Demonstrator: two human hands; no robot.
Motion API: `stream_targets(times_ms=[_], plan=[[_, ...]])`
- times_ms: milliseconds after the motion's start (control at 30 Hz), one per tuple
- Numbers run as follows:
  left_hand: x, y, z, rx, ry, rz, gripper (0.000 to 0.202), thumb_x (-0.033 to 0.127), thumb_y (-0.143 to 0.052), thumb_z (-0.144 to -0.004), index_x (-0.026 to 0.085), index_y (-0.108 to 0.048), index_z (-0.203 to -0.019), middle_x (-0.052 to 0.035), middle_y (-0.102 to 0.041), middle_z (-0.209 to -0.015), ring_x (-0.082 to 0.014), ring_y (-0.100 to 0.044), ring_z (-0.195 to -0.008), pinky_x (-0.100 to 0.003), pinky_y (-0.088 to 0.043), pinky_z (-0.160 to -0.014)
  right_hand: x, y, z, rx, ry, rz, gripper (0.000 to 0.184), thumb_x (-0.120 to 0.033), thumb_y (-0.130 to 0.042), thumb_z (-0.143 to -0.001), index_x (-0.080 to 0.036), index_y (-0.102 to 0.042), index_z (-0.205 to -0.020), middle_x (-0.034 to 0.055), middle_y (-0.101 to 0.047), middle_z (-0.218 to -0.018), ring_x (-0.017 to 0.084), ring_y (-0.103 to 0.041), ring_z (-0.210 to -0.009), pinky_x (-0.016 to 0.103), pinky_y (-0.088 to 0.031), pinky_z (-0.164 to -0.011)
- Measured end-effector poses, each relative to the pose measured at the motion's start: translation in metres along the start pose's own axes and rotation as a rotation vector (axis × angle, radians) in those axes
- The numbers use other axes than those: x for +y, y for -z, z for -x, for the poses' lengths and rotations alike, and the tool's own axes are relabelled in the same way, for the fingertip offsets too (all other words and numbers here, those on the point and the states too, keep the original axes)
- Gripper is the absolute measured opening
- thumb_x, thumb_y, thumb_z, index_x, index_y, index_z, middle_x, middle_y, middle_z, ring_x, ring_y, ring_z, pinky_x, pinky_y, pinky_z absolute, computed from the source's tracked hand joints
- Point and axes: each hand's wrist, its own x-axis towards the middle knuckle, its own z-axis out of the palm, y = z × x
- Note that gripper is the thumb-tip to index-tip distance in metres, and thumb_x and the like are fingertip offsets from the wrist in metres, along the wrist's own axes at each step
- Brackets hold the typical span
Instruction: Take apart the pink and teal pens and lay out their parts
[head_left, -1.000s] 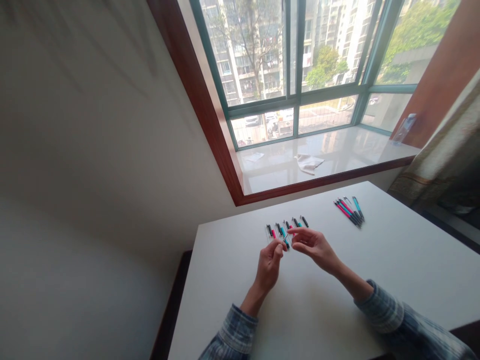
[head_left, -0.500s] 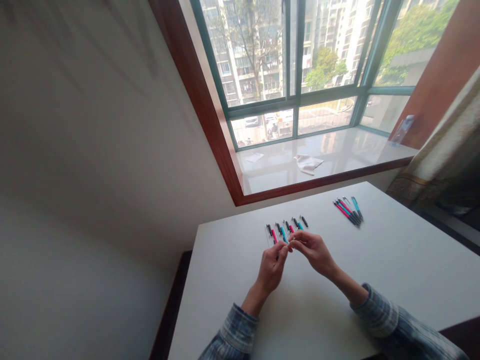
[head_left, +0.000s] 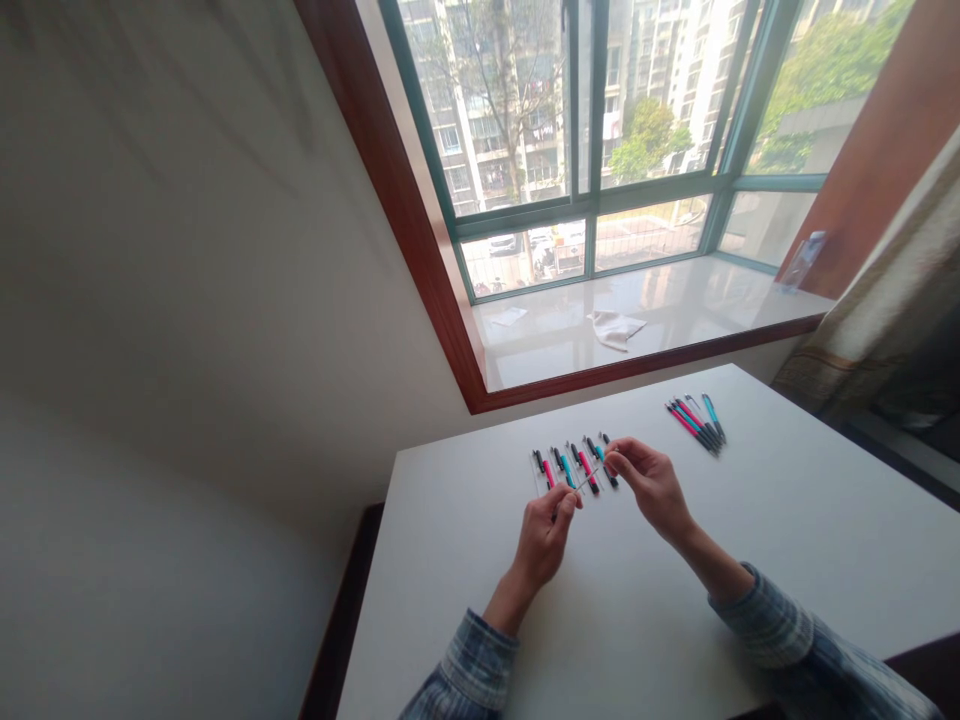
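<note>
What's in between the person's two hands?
In the head view, a thin, pale stick runs from the left hand toward the right hand. Pen parts lie on the white table beyond it.

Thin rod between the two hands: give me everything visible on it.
The thin rod is slender, straight and pale greyish, possibly a pen refill; plastic or metal, I can't tell. It slants up to the right in view, held above the white table, with the row of pen parts behind it. The left hand pinches its lower end; its upper end meets the right hand's fingertips, though whether they grip it is unclear. Its covered ends and any markings can't be made out.
</note>
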Motion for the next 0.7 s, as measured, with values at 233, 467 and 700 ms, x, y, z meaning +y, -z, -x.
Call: stream_targets(times_ms=[233,467,700], plan=[[-0.001,0.001,-0.001,0.020,0.018,0.065,0.043,0.051,-0.043,-0.103,0.018,-0.059,-0.082,0.0034,-0.040,-0.066,-0.0133,-0.035,-0.063,-0.025,-0.031,-0.061,0.006,0.003,-0.002,0.034,-0.061,-0.023,0.035,-0.054,-0.076,-0.086,-0.019,-0.070,-0.088,0.0026,-0.062,-0.076,0.018,-0.054,-0.070,0.031,-0.048,-0.066],[-0.003,0.001,-0.004,0.072,0.054,0.168,0.045,0.057,-0.053,-0.098,0.017,-0.056,-0.077,0.0051,-0.035,-0.064,-0.0123,-0.031,-0.060,-0.025,-0.027,-0.058,0.023,0.001,0.000,0.000,-0.168,-0.170,0.035,-0.051,-0.080,-0.083,-0.018,-0.072,-0.091,0.0027,-0.065,-0.079,0.016,-0.056,-0.071,0.030,-0.049,-0.069],[-0.002,0.001,-0.005,0.106,0.037,0.176,0.045,0.055,-0.051,-0.100,0.017,-0.058,-0.077,0.0039,-0.040,-0.066,-0.0129,-0.037,-0.063,-0.025,-0.032,-0.061,0.022,-0.009,0.006,-0.119,-0.206,-0.092,0.035,-0.051,-0.080,-0.084,-0.017,-0.075,-0.091,0.0026,-0.070,-0.079,0.015,-0.059,-0.071,0.029,-0.049,-0.069]])
